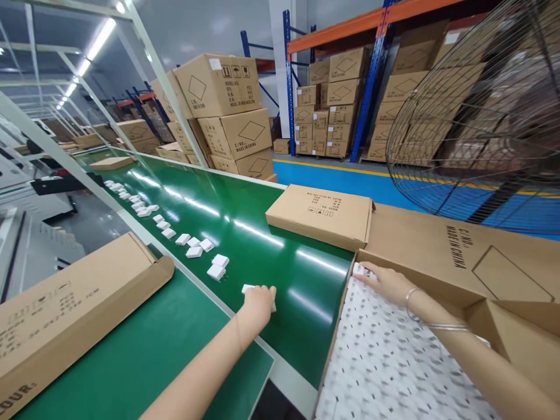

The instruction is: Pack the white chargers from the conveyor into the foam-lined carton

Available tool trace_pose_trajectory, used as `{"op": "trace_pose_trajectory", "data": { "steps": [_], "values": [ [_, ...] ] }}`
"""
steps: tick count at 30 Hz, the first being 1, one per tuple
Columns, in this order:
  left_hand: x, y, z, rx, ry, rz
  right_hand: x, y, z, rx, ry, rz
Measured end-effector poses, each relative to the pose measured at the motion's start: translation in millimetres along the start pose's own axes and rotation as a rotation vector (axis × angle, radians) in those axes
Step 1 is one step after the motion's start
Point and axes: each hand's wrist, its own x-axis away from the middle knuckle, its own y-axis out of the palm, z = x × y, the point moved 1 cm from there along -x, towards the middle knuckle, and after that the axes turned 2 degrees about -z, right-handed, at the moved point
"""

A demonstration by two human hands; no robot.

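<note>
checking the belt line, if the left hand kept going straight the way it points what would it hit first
Probably the pair of white chargers just beyond the left hand, which already rests on one charger; depth is hard to judge.

Bright, even light from ceiling tube lamps (98, 41). Glare streaks run along the green belt (245, 227). Wide-angle bending at the edges; focus sharp throughout.

A green belt (245, 216) ran from upper left to lower centre. White chargers (195, 251) were strung along its left edge; a flat carton (319, 216) was laid at centre right.
</note>
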Motion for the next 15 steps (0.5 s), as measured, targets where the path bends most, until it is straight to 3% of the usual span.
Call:
{"op": "trace_pose_trajectory", "data": {
  "steps": [4, 8, 12, 13, 15],
  "values": [
    [3, 1.7, -4, 0.025, 0.056, 0.002, -4, 4, 5, -0.052, -0.06, -0.062],
    [12, 1.2, -9, 0.075, 0.092, 0.017, 0, 2, -1, -0.023, -0.068, -0.039],
    [21, 1.1, -27, 0.153, 0.054, 0.144, 21, -4, -38, 0.112, -0.138, 0.242],
    [21, 1.9, -33, 0.152, 0.038, 0.172, 26, -2, -52, 0.127, -0.187, 0.27],
    [17, 5.5, -40, 0.152, 0.037, 0.195, 33, 10, -83, 0.114, -0.311, 0.186]
  ]
}}
